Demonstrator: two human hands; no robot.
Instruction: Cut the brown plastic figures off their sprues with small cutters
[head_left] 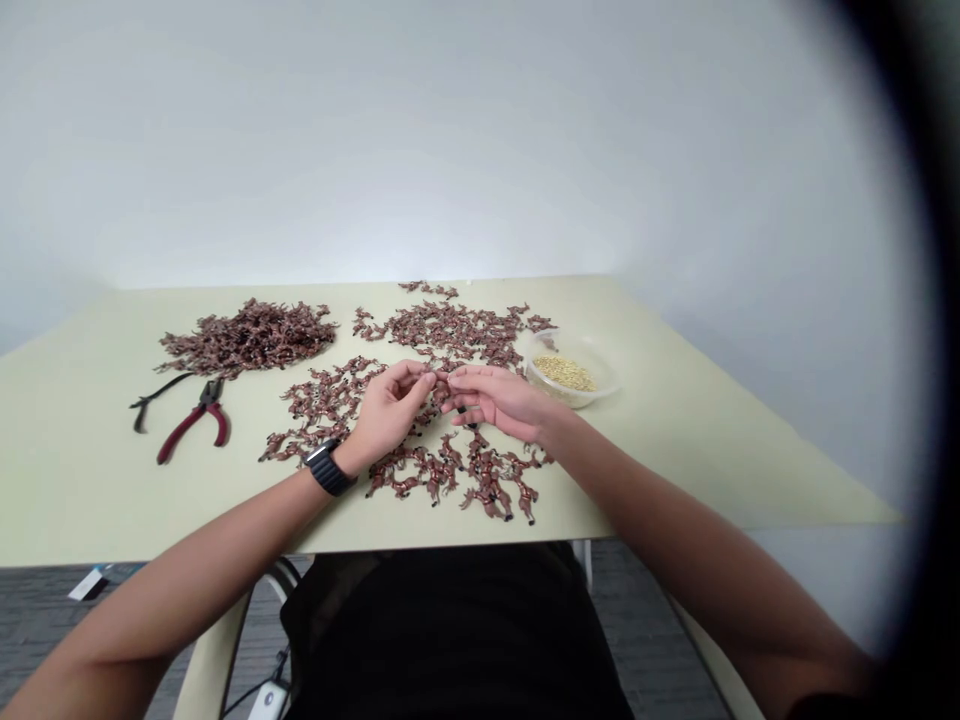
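Note:
My left hand (391, 408), with a dark watch on its wrist, is over the middle of the table, thumb and fingertips pinched together. My right hand (499, 400) meets it from the right, thumb and forefinger pinched, the other fingers loosely apart. Between the two sets of fingertips is something small and brownish, too small to name. Small brown figures (491, 480), shaped like animals, lie spread on the table below and around both hands. Close to my right hand stands a clear round bowl (609, 388) holding small gold-coloured pieces (564, 373).
A dense pile of brown figures (255, 338) lies at the back left. In front of it are red-handled pliers (214, 408) and a black tool (154, 400). More figures (457, 330) lie behind my hands. The pale table (675, 450) meets a light wall.

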